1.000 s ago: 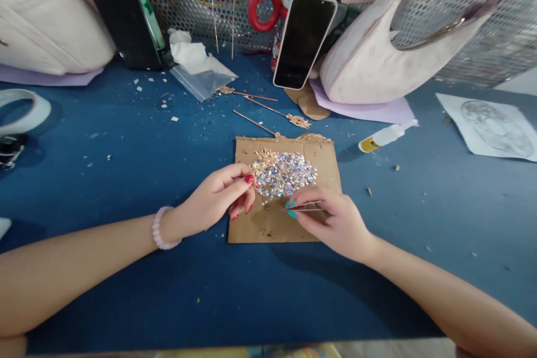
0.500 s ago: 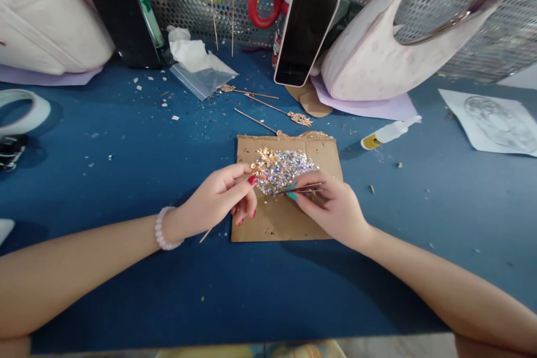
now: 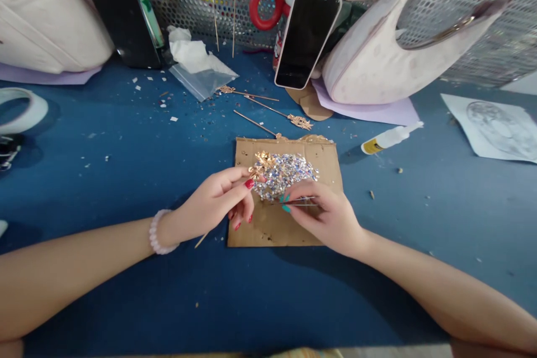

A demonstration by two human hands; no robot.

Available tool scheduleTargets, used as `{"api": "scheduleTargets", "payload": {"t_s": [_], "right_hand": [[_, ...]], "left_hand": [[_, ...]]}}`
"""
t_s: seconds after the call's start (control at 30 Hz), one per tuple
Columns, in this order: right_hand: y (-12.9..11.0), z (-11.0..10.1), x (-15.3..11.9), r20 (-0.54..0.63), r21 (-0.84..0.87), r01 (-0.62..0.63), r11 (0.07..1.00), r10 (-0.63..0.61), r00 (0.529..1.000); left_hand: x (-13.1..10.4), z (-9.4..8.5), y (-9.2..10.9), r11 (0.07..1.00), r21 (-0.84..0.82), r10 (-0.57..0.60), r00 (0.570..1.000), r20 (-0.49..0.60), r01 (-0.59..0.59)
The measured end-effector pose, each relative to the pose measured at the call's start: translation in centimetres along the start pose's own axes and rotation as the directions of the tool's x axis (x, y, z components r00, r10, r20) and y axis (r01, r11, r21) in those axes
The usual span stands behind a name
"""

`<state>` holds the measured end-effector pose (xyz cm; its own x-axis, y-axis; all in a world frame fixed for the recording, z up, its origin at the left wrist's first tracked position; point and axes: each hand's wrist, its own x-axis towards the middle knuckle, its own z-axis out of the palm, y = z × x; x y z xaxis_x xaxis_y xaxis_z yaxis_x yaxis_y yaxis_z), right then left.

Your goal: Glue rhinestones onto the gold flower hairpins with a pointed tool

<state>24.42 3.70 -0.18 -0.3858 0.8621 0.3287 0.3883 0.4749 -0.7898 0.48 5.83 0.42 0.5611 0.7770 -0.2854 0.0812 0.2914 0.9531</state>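
Observation:
Between the fingers of my left hand [image 3: 224, 196] is a gold hairpin [image 3: 263, 162]; its ornate head shows past the fingertips, and its thin stick comes out below the palm. My right hand [image 3: 325, 212] pinches a pair of tweezers [image 3: 297, 201], whose tips point left at the near edge of a pile of rhinestones [image 3: 289, 170]. Whether the tips hold a stone is too small to tell. The glittering pile lies on a piece of cardboard [image 3: 285, 229] under both hands.
Beyond the cardboard lie more gold hairpins [image 3: 300, 121] and a plastic bag [image 3: 201, 81]. A glue bottle [image 3: 386, 140] lies to the right, near a printed sheet [image 3: 490, 123]. A phone [image 3: 308, 39] leans upright beside a pale handbag [image 3: 377, 61]. A tape roll [image 3: 37, 112] sits left.
My right hand and the tweezers have shifted slightly left and toward me, to the near edge of the rhinestone pile. My left hand still holds the hairpin, almost unmoved.

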Motion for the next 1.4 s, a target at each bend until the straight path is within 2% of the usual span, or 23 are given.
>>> {"api": "scheduleTargets", "payload": {"t_s": [0.07, 0.23, 0.43, 0.57, 0.77, 1.0, 1.07, 1.2, 1.27, 1.4], "right_hand": [[-0.1, 0.1, 0.2, 0.010, -0.007, -0.003, 1.000, 0.003, 1.000], [0.0, 0.1, 0.3, -0.056, -0.074, -0.071, 0.995, 0.067, 0.996], [-0.2, -0.9, -0.4, 0.014, -0.049, 0.042, 0.998, -0.042, 0.999], [0.0, -1.0, -0.5, -0.022, -0.072, -0.012, 0.997, 0.010, 1.000], [0.6, -1.9, -0.9, -0.023, 0.175, -0.132, 0.976, 0.138, 0.990], [1.6, -3.7, -0.6, -0.149, 0.258, -0.160, 0.953, 0.203, 0.968], [2.1, -4.2, -0.4, -0.109, 0.267, -0.144, 0.953, 0.178, 0.978], [2.6, -4.5, 0.0, 0.036, 0.402, -0.125, 0.907, 0.121, 0.992], [2.8, -4.3, 0.3, 0.049, 0.349, -0.076, 0.934, 0.063, 0.997], [3.1, -3.9, 0.9, -0.036, 0.063, 0.010, 0.998, -0.007, 0.999]], "left_hand": [[0.0, 0.0, 0.0, 1.000, 0.000, -0.006, 1.000, -0.001, 0.006], [0.0, -0.1, -0.1, 1.000, 0.008, -0.002, 1.000, -0.001, 0.002], [-0.4, -0.2, 0.1, 1.000, -0.012, -0.001, 1.000, -0.009, 0.000], [-0.3, -0.2, 0.2, 1.000, -0.031, -0.003, 1.000, -0.006, 0.003], [-0.4, -0.3, 0.1, 0.998, -0.056, -0.026, 1.000, -0.012, 0.025], [-0.7, -0.1, 0.1, 0.996, -0.071, -0.059, 0.998, -0.010, 0.058], [-0.8, -0.1, 0.2, 0.996, -0.066, -0.068, 0.998, -0.014, 0.067], [-0.6, -0.1, 0.2, 0.995, -0.065, -0.079, 0.997, -0.015, 0.078], [-0.5, -0.1, 0.2, 0.995, -0.066, -0.078, 0.997, -0.014, 0.077], [-0.4, -0.1, 0.1, 0.996, -0.065, -0.069, 0.998, -0.011, 0.068]]}}
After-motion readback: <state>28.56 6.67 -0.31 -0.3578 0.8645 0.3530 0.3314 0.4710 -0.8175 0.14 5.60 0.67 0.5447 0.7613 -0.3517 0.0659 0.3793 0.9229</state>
